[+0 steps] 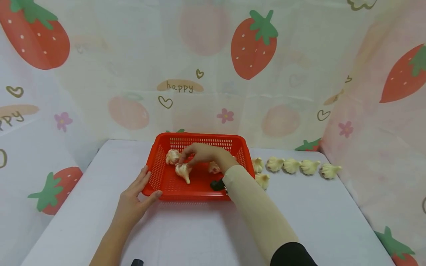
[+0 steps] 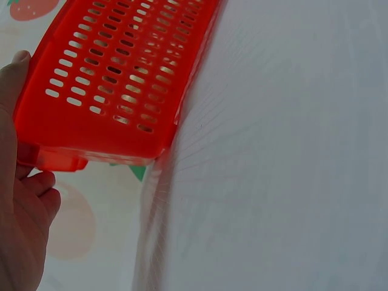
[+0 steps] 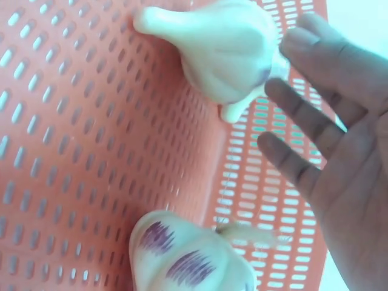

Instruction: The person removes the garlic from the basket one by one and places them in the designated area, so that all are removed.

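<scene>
A red basket point(image 1: 199, 195) sits on the white worktop point(image 1: 186, 236), and every place here is told from it. At the basket's left near corner is the left hand point(image 1: 133, 199), its thumb on the near rim and its fingers spread along the left side; the left wrist view shows fingertips bent in beneath the rim, so it holds that corner from outside.

Inside the basket, left of its middle, is the right hand point(image 1: 203, 153), fingers partly bent and apart, with thumb and fingertips right at 1 garlic bulb point(image 1: 183, 171); I cannot tell whether it grips this bulb. That bulb's stem points towards the basket's near side. A second bulb point(image 1: 173, 157) lies by the basket's left wall, and a third bulb point(image 1: 214, 167) lies right of its middle, partly hidden by the right arm. The right wrist view shows purple streaks on 1 bulb in the basket.

To the basket's right, 6 pale bulbs point(image 1: 291, 166) lie on the worktop: 5 in a row and 1 nearer, just beside the basket's wall. Behind the basket hangs a strawberry-print cloth point(image 1: 206, 74).
</scene>
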The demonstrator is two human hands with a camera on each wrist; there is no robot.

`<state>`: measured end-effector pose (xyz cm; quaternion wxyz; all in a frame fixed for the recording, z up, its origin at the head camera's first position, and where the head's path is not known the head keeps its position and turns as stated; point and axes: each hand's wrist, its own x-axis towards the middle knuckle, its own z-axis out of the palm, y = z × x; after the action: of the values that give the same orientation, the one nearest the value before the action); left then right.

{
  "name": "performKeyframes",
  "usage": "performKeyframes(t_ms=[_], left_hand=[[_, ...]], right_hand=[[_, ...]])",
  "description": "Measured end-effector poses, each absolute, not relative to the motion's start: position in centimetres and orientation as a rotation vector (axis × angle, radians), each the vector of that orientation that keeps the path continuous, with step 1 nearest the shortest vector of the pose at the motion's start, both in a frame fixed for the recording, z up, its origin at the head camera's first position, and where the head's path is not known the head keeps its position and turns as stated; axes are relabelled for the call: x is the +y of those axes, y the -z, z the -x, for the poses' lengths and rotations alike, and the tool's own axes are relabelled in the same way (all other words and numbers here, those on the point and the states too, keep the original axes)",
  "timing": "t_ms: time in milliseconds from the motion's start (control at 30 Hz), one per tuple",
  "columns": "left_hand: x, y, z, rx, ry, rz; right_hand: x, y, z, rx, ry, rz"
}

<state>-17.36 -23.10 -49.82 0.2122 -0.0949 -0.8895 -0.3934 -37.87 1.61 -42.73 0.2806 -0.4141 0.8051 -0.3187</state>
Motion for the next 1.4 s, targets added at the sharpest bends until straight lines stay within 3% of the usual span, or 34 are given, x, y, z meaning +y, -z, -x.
performKeyframes(t_ms=[533, 1400], left_hand=[[-23.0, 49.9, 17.3, -2.465, 1.090, 0.270], [-23.0, 49.7, 17.3, -2.476, 1.081, 0.262]], right_hand=[[-0.4, 42.5, 36.7, 2.033, 0.740, 1.127], [0.6, 43.8, 37.6, 2.147, 0.660, 1.096]])
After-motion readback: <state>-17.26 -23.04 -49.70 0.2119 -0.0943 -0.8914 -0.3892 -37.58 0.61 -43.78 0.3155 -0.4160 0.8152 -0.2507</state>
